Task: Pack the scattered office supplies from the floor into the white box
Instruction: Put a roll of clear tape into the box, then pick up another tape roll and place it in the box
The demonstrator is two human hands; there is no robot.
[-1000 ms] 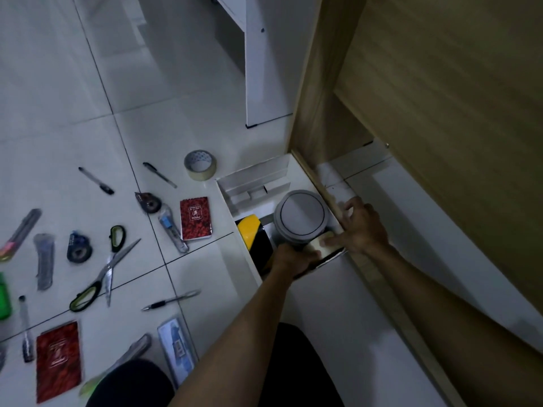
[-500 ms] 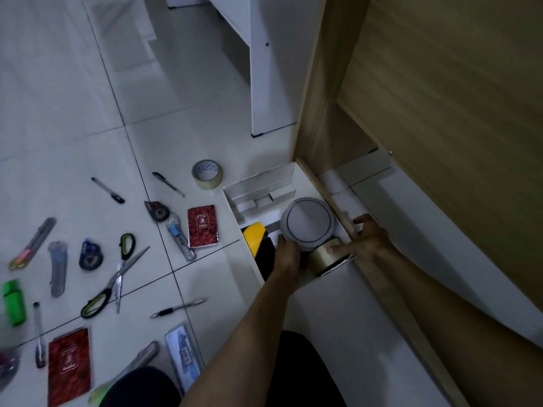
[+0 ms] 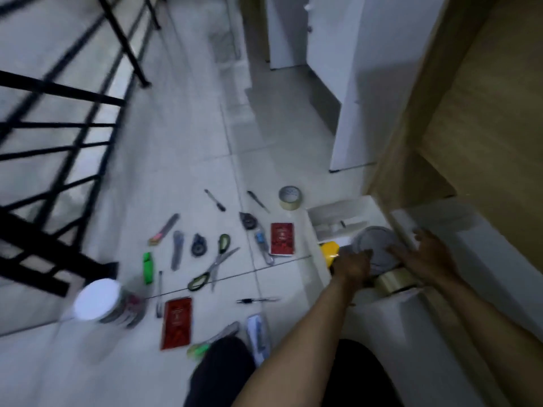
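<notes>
Head view, 2 red notebooks (image 3: pixel 282 239) on floor, 1 scissors (image 3: pixel 213 263), 2 tape rolls (image 3: pixel 290 197)

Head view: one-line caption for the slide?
Both hands, left and right, reach into the white box beside a tape roll, with scissors, pens and notebooks on the floor.

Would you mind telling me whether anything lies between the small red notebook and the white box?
Nothing visible does. The small red notebook lies just left of the white box, with only bare floor tile between them.
</notes>
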